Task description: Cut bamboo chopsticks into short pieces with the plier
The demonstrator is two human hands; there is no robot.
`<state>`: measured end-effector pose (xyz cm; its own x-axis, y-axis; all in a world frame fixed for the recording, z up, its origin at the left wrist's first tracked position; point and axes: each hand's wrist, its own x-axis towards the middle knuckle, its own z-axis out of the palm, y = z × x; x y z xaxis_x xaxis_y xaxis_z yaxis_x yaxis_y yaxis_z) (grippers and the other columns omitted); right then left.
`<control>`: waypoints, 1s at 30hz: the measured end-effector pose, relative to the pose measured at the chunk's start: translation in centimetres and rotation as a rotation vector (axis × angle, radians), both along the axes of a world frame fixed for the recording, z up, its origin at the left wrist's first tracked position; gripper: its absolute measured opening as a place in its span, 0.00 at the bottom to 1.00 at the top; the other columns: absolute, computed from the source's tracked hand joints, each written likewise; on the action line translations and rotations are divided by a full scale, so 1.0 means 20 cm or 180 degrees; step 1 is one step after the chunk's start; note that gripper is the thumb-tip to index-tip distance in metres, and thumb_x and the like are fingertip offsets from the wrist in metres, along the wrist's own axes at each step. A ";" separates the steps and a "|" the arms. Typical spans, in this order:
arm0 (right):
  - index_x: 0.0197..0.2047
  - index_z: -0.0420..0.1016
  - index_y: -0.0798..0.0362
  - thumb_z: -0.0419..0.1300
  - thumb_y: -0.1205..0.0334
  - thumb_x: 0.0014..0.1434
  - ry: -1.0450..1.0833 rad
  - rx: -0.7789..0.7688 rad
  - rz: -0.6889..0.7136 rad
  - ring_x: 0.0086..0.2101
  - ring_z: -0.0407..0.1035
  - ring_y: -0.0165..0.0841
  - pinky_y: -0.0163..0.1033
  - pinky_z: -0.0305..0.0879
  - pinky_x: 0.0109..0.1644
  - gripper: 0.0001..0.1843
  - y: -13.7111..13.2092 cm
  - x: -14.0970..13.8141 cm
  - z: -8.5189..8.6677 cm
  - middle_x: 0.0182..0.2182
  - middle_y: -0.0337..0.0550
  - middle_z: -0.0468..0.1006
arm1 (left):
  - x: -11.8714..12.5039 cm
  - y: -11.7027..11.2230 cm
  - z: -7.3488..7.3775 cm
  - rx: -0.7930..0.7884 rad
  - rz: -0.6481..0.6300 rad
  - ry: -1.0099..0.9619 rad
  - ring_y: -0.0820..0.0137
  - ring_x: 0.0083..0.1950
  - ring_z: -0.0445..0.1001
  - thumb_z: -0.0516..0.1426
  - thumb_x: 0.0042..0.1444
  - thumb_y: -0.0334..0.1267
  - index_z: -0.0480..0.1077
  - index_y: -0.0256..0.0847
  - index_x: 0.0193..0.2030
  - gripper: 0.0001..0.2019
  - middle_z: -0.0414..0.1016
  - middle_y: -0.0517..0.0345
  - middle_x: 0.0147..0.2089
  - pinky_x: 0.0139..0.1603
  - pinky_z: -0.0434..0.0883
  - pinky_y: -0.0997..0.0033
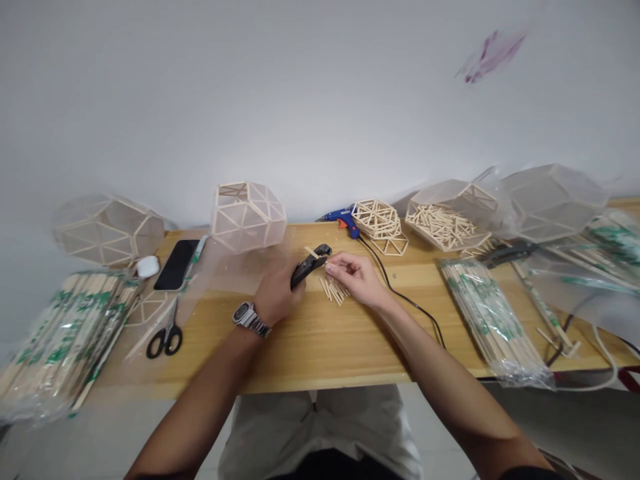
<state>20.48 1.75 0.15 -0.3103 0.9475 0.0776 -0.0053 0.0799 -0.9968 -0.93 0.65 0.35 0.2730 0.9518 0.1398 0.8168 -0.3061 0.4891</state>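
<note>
My left hand, with a metal watch on the wrist, is closed round black cutting pliers. A short wooden stick sits in the pliers' jaws. My right hand pinches the end of that stick right beside the jaws, fingers curled. Under my right hand a small pile of cut stick pieces lies on the wooden table.
Black scissors, a phone and packs of wrapped chopsticks lie at the left. Stick-frame polyhedra stand at the back. A blue glue gun, its black cord, stacked stick triangles and more chopstick packs are at the right.
</note>
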 end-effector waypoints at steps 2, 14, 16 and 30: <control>0.33 0.76 0.53 0.67 0.37 0.59 0.0102 -0.0086 0.0110 0.20 0.55 0.26 0.34 0.50 0.23 0.25 0.00 0.00 0.00 0.22 0.36 0.71 | 0.00 0.00 0.00 0.0055 -0.0029 -0.0008 0.61 0.38 0.76 0.57 0.60 0.35 0.69 0.43 0.43 0.05 0.78 0.52 0.37 0.39 0.68 0.64; 0.33 0.75 0.53 0.68 0.38 0.59 0.0262 -0.0131 0.0159 0.20 0.56 0.25 0.34 0.50 0.23 0.24 -0.01 0.00 0.02 0.24 0.37 0.73 | 0.00 -0.01 0.01 0.0041 0.0000 -0.0140 0.63 0.36 0.76 0.56 0.61 0.34 0.69 0.42 0.40 0.02 0.78 0.54 0.35 0.38 0.66 0.65; 0.33 0.75 0.53 0.68 0.38 0.59 0.0233 -0.0098 0.0149 0.20 0.56 0.25 0.34 0.50 0.23 0.24 -0.01 0.00 0.02 0.23 0.37 0.73 | 0.00 -0.01 0.01 0.0041 0.0029 -0.0091 0.62 0.37 0.77 0.56 0.61 0.35 0.70 0.42 0.41 0.03 0.78 0.53 0.35 0.38 0.67 0.65; 0.38 0.76 0.51 0.64 0.45 0.64 -0.1181 0.0733 -0.0396 0.26 0.62 0.31 0.37 0.56 0.31 0.17 0.07 0.11 -0.03 0.26 0.38 0.73 | -0.02 0.02 0.00 0.0579 0.0378 -0.0271 0.59 0.47 0.77 0.55 0.67 0.46 0.72 0.40 0.48 0.12 0.79 0.48 0.45 0.49 0.72 0.60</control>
